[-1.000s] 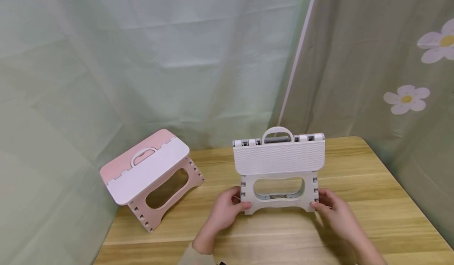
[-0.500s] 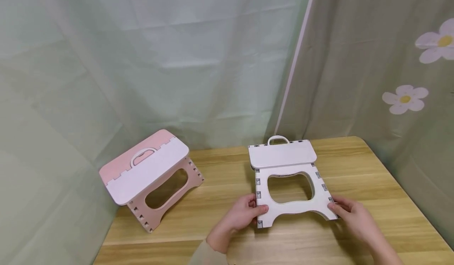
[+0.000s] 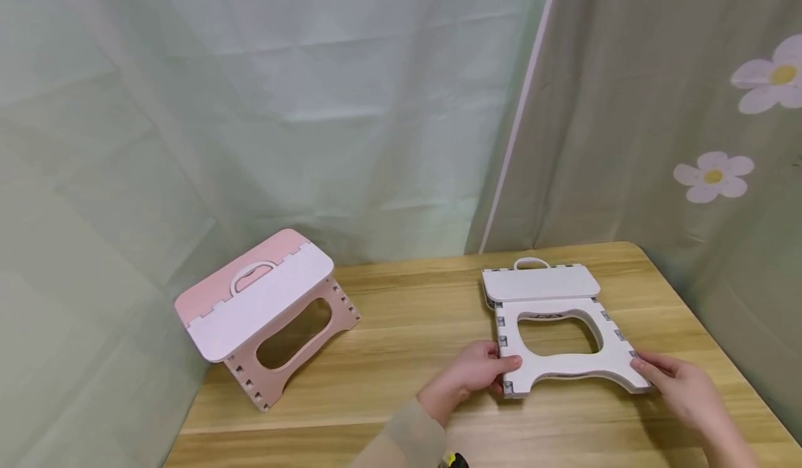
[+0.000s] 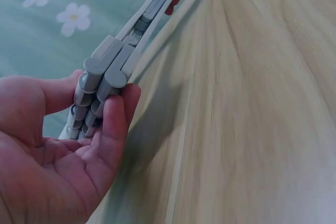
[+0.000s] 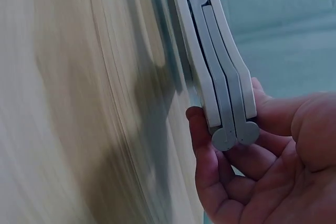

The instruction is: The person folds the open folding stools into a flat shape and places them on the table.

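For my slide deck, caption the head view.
Left hand and right hand grip a folded white stool; an unfolded pink-and-white stool stands on the wooden table.

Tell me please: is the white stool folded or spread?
Folded. Both wrist views show the white stool edge-on, its legs lying close together.

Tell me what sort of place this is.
Probably an indoor corner screened off with cloth, perhaps for filming: plain pale-green fabric hangs behind a wood-grain table, and flower-patterned fabric hangs along its right side.
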Demonstrator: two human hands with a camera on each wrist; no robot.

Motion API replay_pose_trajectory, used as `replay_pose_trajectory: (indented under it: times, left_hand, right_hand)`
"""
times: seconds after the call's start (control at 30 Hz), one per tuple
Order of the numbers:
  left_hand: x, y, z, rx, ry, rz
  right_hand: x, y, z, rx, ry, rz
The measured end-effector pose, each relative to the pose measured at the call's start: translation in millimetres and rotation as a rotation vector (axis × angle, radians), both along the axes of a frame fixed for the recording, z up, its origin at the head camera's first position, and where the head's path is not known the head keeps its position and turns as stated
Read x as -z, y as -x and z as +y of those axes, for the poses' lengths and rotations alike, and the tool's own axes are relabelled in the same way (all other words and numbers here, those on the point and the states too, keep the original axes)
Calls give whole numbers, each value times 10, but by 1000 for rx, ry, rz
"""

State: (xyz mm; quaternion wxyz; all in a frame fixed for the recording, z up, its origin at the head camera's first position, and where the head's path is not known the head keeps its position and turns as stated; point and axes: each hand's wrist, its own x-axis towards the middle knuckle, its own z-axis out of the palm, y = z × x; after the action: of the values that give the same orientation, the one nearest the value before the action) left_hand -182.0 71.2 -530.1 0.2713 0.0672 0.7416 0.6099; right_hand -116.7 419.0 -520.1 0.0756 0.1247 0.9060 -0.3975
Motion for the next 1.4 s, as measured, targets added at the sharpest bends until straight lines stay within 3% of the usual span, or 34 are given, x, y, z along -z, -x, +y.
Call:
replay_pose_trajectory:
  times: [0.3,0.53,0.67,0.9,1.17,1.4]
  left_hand:
    - [43,-24,319,9,55,-24]
    - [19,-39,316,79,284,76]
    - [11,-45,318,102,351,124]
    - [41,-35,298,128,381,164]
    - [63,-20,303,136,416,174]
    - [42,-25,291,113,399,127]
  right_hand:
    - [-13,-13,300,-5,-52,-42]
    - [2,-19,302,63,-37,-119]
    - [72,-28,328,84,-23,-143]
    - [176,-44,329,157,22,-147]
    - [187,-53,289,245,5,-112]
    - [164,-43,288,217,8,-91]
